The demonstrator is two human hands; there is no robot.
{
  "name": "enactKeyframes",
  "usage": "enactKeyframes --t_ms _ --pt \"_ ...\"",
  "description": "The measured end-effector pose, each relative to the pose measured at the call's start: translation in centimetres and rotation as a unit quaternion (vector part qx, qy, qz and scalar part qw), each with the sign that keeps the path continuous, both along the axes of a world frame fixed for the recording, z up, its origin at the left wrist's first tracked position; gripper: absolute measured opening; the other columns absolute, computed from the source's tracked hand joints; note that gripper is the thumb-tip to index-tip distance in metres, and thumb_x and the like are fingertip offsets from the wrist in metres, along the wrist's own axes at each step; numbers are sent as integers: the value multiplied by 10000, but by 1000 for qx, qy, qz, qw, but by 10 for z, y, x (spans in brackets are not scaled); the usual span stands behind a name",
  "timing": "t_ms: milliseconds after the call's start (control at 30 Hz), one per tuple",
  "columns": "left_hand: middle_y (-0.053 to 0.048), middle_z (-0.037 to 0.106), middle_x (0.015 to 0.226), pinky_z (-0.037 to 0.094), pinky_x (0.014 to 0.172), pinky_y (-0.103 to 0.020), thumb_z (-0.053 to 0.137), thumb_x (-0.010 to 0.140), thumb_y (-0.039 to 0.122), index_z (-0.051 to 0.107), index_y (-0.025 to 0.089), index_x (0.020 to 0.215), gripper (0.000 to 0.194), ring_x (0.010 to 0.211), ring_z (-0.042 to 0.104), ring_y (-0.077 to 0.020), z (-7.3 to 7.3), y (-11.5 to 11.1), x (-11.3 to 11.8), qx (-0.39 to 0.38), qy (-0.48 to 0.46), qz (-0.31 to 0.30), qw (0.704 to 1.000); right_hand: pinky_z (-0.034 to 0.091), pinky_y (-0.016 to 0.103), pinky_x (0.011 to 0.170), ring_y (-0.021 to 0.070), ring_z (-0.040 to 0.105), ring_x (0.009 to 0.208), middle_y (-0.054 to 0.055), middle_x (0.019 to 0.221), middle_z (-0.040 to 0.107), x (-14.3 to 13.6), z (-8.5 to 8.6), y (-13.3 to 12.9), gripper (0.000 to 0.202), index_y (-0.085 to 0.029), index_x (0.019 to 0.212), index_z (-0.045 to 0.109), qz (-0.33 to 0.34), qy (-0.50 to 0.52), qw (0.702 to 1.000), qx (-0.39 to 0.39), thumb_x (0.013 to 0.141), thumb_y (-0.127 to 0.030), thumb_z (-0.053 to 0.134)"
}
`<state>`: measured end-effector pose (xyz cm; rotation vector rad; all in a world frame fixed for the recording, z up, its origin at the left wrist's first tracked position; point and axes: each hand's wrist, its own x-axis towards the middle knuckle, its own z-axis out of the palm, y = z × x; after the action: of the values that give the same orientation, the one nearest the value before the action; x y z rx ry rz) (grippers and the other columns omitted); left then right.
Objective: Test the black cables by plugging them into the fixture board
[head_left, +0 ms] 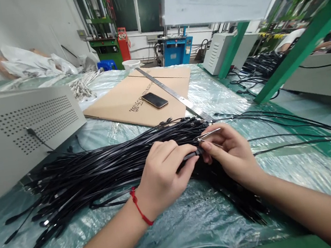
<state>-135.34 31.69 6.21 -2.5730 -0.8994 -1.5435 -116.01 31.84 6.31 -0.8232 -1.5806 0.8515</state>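
My left hand [167, 169], with a red cord bracelet [139, 207] at its wrist, pinches the black connector end of a cable [192, 154] between thumb and fingers. Just to its right, my right hand [229, 150] is closed on a small silvery clipper [208, 135]. Its two slim arms spread to the right, and its narrow end meets the connector tip. Fingers partly cover the tool, so its exact kind is unclear. Beneath and behind both hands lies a thick bundle of black cables [106, 161]. More black cables [233, 192] run below my right hand toward the front.
A perforated grey metal box [31, 134] stands at the left. Behind the bundle lie flat cardboard [113, 102], a phone [154, 100] and a steel ruler [163, 87]. A green post [299, 47] rises at the right, with another person's arm [327, 45] beyond it. Plastic sheeting covers the table.
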Motion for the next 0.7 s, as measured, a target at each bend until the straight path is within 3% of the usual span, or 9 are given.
enactKeyframes --t_ms 300,400,533,633,700 --pt "-14 646 800 486 740 -322 621 932 187 654 191 980 58 749 573 -160 0 1 1 -22 -9 0 1000 546 210 475 128 648 539 -28 690 652 4 4 -2 250 -198 1054 563 -37 17 998 54 920 -327 729" --pt "-59 682 991 528 860 -371 587 947 177 627 203 1137 196 923 628 -199 -2 5 3 -39 4 8 999 536 212 461 129 642 531 -29 695 649 21 12 15 258 -197 1054 584 -79 32 994 65 907 -340 741" --pt "-140 585 1370 447 1077 -486 586 942 173 430 215 1471 554 1272 539 -269 -8 12 3 -14 42 25 999 470 148 441 77 605 498 -46 664 618 81 27 61 206 -191 939 613 -148 111 976 114 885 -329 757" --pt "-120 599 1387 426 1081 -506 611 930 182 535 246 1411 492 1286 530 -280 -11 16 1 4 120 8 993 452 113 502 36 603 511 -28 601 580 153 40 96 344 -170 688 549 -167 165 970 65 914 -393 681" --pt "-85 657 1325 399 1080 -527 637 920 191 665 277 1255 347 1271 542 -286 -11 18 0 21 179 -9 984 363 81 424 -9 471 377 -73 456 427 205 46 113 553 -192 515 384 -191 162 962 106 786 -489 764"
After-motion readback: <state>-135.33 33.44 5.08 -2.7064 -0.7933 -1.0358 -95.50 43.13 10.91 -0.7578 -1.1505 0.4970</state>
